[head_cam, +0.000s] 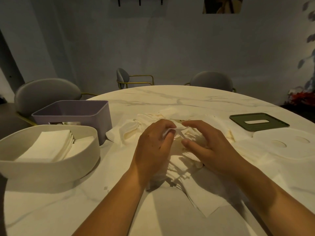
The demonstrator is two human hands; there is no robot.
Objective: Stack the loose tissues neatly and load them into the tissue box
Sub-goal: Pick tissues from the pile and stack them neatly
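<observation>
Readable text: none from where I stand | purple box (pixel 71 114): small dark patch low on its near wall, too blurred to tell whether it is a label | wall picture (pixel 221 5): blurred, nothing legible

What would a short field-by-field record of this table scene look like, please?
left hand: pinches a tissue above the loose tissues
right hand: loosely curved over the loose tissues, holding nothing
cream box: near left, holds stacked tissues
purple box: behind the cream box
green lid: far right on the table, slot up
white flat piece: just nearer than the green lid
</observation>
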